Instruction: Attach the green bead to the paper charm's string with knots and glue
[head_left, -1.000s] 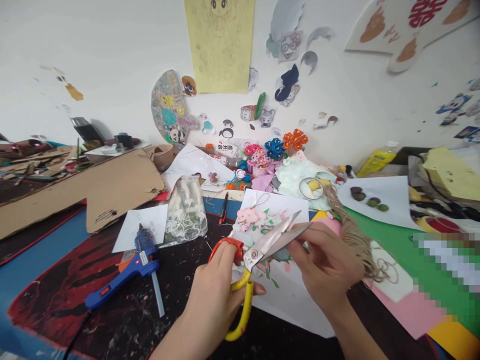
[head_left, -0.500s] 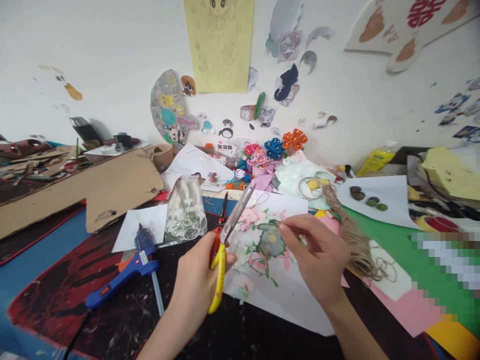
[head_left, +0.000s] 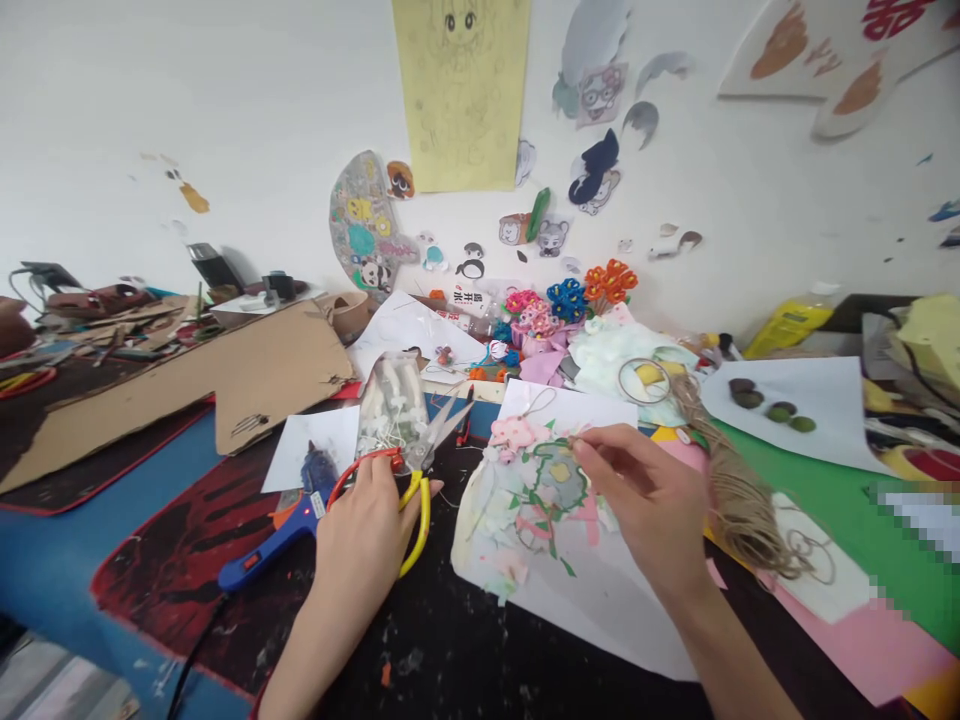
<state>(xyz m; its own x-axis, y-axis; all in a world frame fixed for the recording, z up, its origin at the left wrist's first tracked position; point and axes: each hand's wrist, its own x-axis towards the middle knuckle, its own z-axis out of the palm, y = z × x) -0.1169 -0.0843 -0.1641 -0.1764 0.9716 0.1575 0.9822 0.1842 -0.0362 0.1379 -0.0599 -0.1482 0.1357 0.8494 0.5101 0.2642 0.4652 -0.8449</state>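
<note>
My left hand [head_left: 367, 530] holds scissors [head_left: 420, 480] with one red and one yellow handle loop; the blades are parted and point up and right, over the edge of a clear bag of white pieces [head_left: 391, 405]. Thumb and fingertips of my right hand [head_left: 649, 500] pinch the edge of a grey-green flower-shaped piece [head_left: 561, 472] with a yellowish centre. Below it, green leafy strands and a ring hang over a white sheet [head_left: 592, 590]. Pink flower pieces [head_left: 514, 432] lie at the sheet's upper left.
A blue glue gun [head_left: 274, 545] lies left of my left hand, with cardboard [head_left: 277, 365] behind it. Twine [head_left: 739, 500] runs along the right. Coloured craft flowers [head_left: 566, 298] stand at the back, and a yellow bottle [head_left: 791, 320] is at the back right.
My left hand has moved left with the scissors, and their blades have opened. The camera view has shifted left. My right hand still pinches the flower-shaped piece.
</note>
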